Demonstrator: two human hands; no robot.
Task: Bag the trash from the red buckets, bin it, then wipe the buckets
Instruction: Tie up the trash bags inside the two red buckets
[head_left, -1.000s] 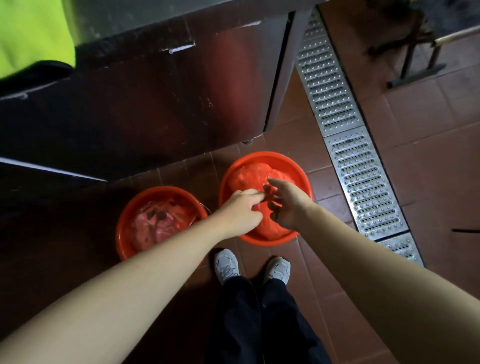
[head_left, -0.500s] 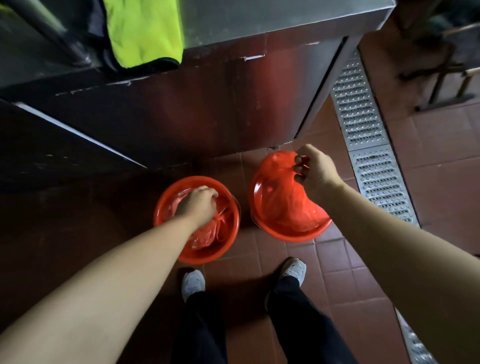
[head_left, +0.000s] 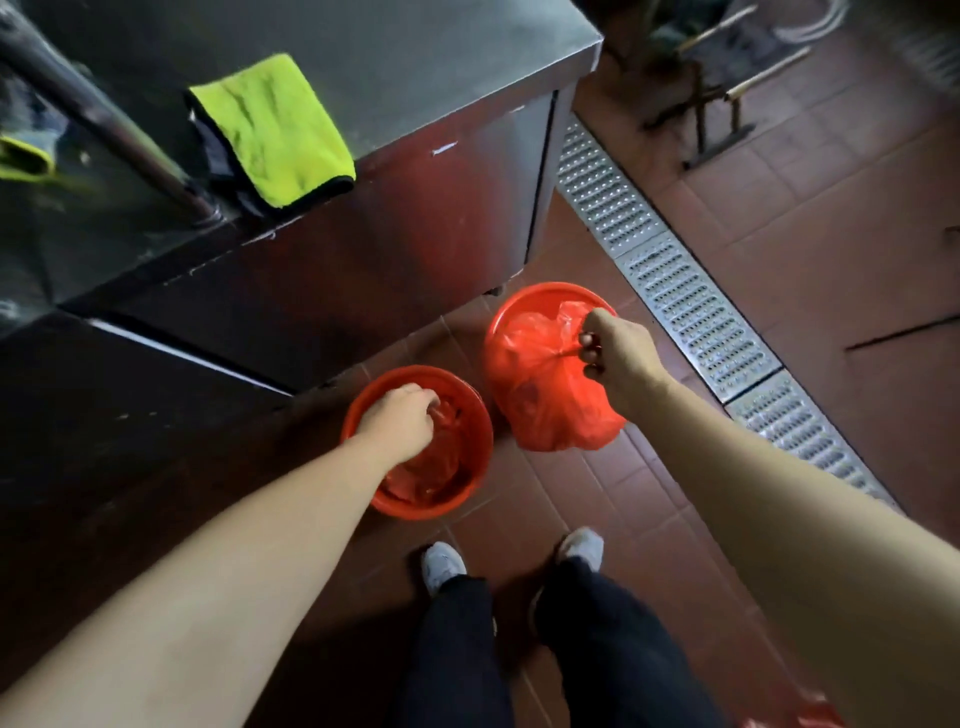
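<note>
Both hands pinching bags; right hand (head_left: 618, 353) bag (head_left: 550, 405) now lifted clear of bucket (head_left: 524, 301).

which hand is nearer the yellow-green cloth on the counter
Left. The left hand is down in the nearer red bucket, below the yellow-green cloth. The right hand grips the red bag farther right.
</note>
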